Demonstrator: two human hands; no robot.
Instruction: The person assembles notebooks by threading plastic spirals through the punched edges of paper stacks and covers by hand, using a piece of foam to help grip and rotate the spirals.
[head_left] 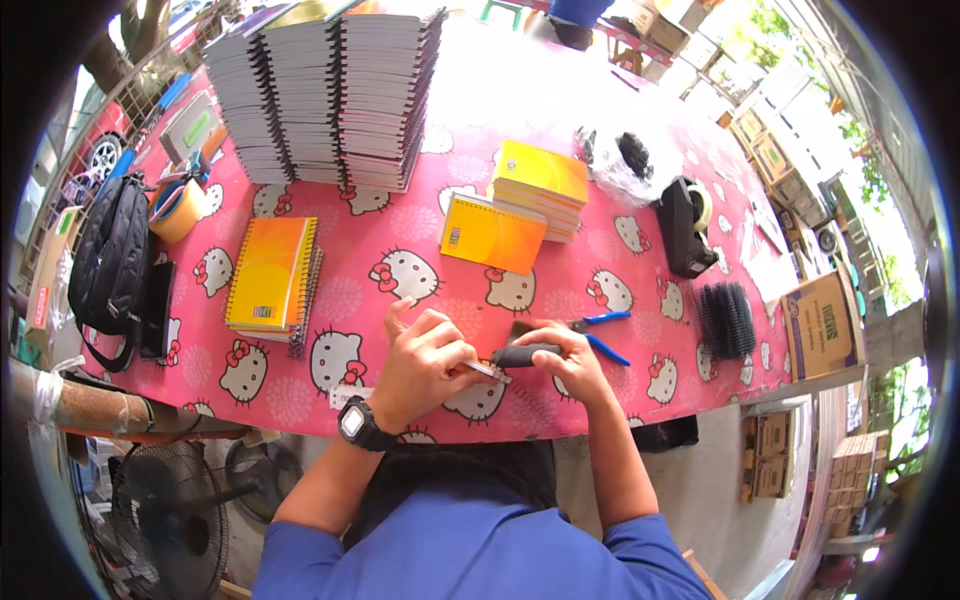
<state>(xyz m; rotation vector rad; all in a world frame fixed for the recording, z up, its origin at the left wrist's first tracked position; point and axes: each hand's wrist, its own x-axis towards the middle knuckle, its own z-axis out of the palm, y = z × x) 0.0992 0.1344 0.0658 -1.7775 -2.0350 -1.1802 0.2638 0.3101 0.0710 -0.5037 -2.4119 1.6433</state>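
My left hand [425,352] is closed on a thin spiral-bound notebook [487,369], seen nearly edge-on near the table's front edge. In my right hand [572,362] is a tool with a thick dark grey handle [520,355], its end against the notebook's bound edge. The tool's kind is hard to make out. Just beyond my right hand lie pliers with blue handles [608,320]. Yellow-orange spiral notebooks [492,233] lie ahead of my hands, some in a pile [540,175]. Another small stack of yellow notebooks [270,275] is to the left.
Tall stacks of spiral-bound books [310,100] stand at the back left. A black backpack [110,265] and tape rolls [178,208] are at the left edge. A black tape dispenser [685,228], a plastic bag [640,170] and black binding coils [727,320] sit at the right.
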